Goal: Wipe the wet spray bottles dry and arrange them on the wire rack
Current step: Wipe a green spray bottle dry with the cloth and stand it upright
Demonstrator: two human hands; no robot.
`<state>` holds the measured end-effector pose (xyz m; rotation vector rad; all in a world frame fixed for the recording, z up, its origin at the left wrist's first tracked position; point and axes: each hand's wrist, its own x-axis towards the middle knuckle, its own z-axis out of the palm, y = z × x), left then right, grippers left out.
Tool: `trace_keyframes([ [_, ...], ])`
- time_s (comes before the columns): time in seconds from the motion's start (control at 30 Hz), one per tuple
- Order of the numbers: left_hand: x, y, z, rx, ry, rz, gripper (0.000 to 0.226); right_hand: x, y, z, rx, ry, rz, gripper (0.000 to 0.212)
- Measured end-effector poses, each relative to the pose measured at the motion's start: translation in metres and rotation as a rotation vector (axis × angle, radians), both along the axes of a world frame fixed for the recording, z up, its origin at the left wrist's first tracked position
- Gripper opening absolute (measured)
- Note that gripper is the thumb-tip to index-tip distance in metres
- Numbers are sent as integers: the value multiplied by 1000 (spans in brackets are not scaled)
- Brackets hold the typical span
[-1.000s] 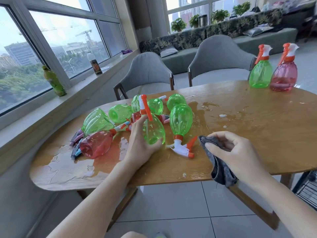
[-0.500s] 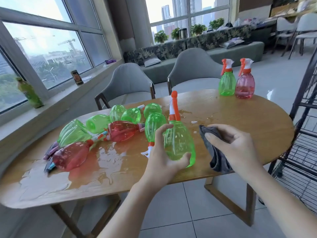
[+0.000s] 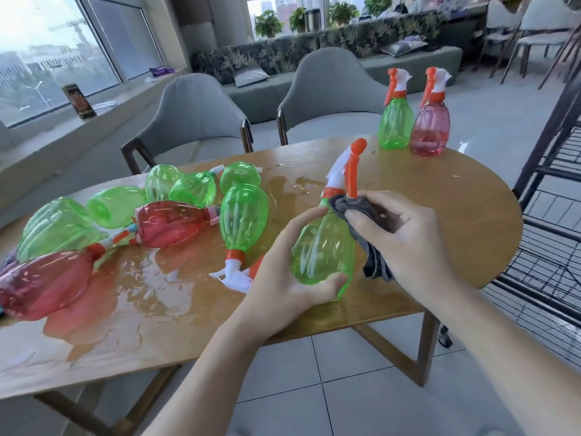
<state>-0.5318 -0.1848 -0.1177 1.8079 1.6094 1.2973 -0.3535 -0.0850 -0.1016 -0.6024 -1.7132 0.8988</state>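
Green spray bottle [image 3: 322, 247] is gripped in your left hand [image 3: 283, 281] above the counter [image 3: 440, 196], right-hand fingers [image 3: 371, 215] pinching the grey cloth [image 3: 361, 206] at its neck.

Landmark = tabletop [image 3: 471, 234]. Pile of bottles [image 3: 176, 215] lying on its left half, in puddle [image 3: 141, 297]. 2 upright bottles [image 3: 412, 121] at far right edge. Held bottle [image 3: 323, 247] above near edge, center, btwn both hands. 2 chairs [image 3: 201, 111] behind tabletop; wire rack [image 3: 553, 215] to its right.

no legible text, dark can's [image 3: 78, 100] label too blurred to read
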Motion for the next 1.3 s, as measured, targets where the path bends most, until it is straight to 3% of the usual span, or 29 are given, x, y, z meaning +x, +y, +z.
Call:
trace_keyframes([
  [0.17, 2, 2, 1, -3, -20, -13, 84, 1, -1, 0, 107, -143, -28, 21],
  [0.37, 1, 3, 2, -19, -57, -6, 84, 14, -21, -4, 246, -298, 40, 23],
  [0.63, 0, -2, 1, -60, -65, -66, 85, 13, -17, 1, 236, -250, -24, 22],
  [0.8, -4, -5, -6, -96, -342, -131, 55, 16, -24, -10, 365, -304, 58, 25],
  [1.13, -8, -4, -9, -81, -293, -101, 49, 11, -29, -17, 494, -305, -31, 23],
  [1.3, -5, -4, -11, -75, -323, -54, 46, 14, -36, -29, 620, -400, 133, 21],
])
